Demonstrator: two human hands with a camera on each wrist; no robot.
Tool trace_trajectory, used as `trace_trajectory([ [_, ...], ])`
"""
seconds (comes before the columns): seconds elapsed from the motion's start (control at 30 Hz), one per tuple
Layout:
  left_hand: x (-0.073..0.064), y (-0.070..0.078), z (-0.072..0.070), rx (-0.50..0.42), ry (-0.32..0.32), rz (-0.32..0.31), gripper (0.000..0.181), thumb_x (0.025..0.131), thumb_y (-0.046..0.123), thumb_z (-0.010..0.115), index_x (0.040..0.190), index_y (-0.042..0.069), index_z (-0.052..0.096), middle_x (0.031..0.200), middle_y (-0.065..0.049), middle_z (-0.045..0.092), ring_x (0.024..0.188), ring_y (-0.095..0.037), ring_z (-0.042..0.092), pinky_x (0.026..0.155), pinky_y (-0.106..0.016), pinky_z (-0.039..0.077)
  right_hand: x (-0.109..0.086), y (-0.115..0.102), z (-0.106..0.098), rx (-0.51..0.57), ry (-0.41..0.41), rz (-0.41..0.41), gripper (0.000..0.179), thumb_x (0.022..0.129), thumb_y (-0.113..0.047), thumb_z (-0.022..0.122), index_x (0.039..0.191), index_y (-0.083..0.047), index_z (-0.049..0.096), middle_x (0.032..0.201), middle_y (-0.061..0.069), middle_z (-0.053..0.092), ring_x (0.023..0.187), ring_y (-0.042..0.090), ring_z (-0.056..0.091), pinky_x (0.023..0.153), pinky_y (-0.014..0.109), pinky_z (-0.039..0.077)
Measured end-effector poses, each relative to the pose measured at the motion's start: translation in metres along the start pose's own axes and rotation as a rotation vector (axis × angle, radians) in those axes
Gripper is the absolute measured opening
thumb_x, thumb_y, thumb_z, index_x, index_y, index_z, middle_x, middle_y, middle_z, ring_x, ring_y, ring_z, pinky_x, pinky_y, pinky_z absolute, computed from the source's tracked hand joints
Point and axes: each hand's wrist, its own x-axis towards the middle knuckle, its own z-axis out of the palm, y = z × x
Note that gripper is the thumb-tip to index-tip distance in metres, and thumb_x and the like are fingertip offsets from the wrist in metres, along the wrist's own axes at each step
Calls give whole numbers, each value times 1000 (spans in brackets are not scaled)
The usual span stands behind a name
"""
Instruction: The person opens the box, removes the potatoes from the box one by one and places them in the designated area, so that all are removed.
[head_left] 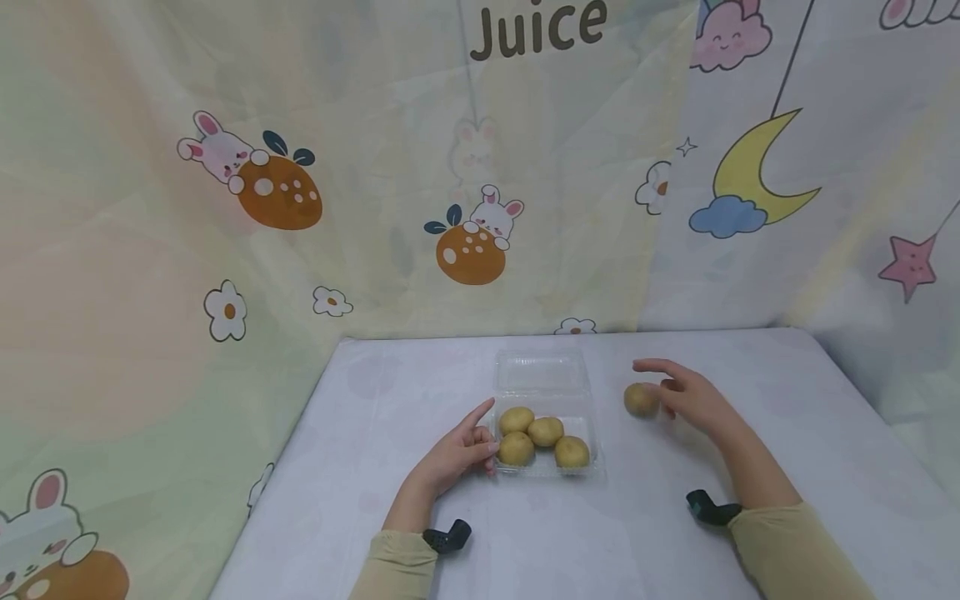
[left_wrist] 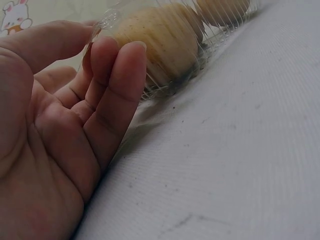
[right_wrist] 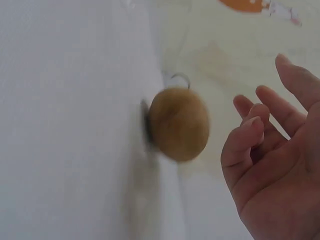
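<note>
A clear plastic clamshell box [head_left: 544,372] lies open mid-table, with several yellow-brown potatoes [head_left: 545,431] in its near half. My left hand [head_left: 483,433] rests against the box's left side. In the left wrist view its straight fingers [left_wrist: 117,75] press flat on the ribbed wall, with a potato [left_wrist: 160,37] just behind the plastic. A lone potato [head_left: 640,401] sits on the table right of the box. My right hand [head_left: 667,387] hovers beside it with spread fingers. The right wrist view shows a gap between that potato [right_wrist: 178,123] and the fingers [right_wrist: 250,135].
A white cloth covers the table [head_left: 525,533]. Cartoon-print curtains [head_left: 285,192] hang close behind it and at both sides. The box's lid lies flat toward the back. A black wrist mount [head_left: 447,536] sits on each forearm.
</note>
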Motion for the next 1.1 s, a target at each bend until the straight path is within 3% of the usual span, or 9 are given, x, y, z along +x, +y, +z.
trace_trajectory([
  [0.07, 0, 1, 0, 1, 0, -5, 83, 94, 20, 68, 158, 32, 17, 90, -1, 57, 73, -14, 60, 76, -36, 58, 1, -14, 4, 2, -53, -43, 47, 97, -39, 62, 141, -23, 52, 120, 13, 60, 60, 22, 52, 56, 34, 46],
  [0.27, 0, 1, -1, 1, 0, -5, 85, 92, 21, 70, 158, 32, 18, 87, -2, 60, 71, -14, 61, 75, -36, 59, 7, -51, 24, -43, -282, -127, 44, 93, -38, 67, 135, -30, 56, 98, 12, 63, 60, 17, 52, 57, 35, 50],
  [0.4, 1, 1, -1, 6, 0, -1, 86, 92, 20, 71, 158, 31, 18, 86, -1, 61, 71, -14, 61, 74, -36, 59, 15, -65, 38, -60, -385, -162, 42, 92, -39, 68, 133, -35, 57, 114, 10, 64, 62, 17, 54, 59, 39, 51],
  [0.57, 2, 2, 1, 18, -1, 2, 87, 91, 21, 72, 158, 30, 17, 84, -1, 62, 70, -13, 62, 74, -37, 59, 28, -71, 50, -86, -475, -158, 42, 93, -34, 68, 134, -32, 58, 135, 5, 60, 56, 15, 51, 56, 36, 50],
  [0.77, 3, 3, 2, 33, 6, -2, 88, 91, 22, 72, 158, 31, 18, 84, -1, 62, 70, -14, 62, 74, -37, 60, 41, -74, 57, -94, -583, -153, 49, 95, -29, 67, 140, -16, 54, 137, 9, 60, 46, 12, 43, 47, 26, 45],
  [1.1, 0, 3, 1, 19, 10, -12, 87, 91, 20, 72, 158, 31, 18, 84, -2, 62, 70, -14, 62, 75, -37, 60, 46, -85, 68, -130, -669, -96, 51, 94, -34, 66, 140, -17, 53, 137, 6, 60, 44, 12, 40, 43, 24, 38],
])
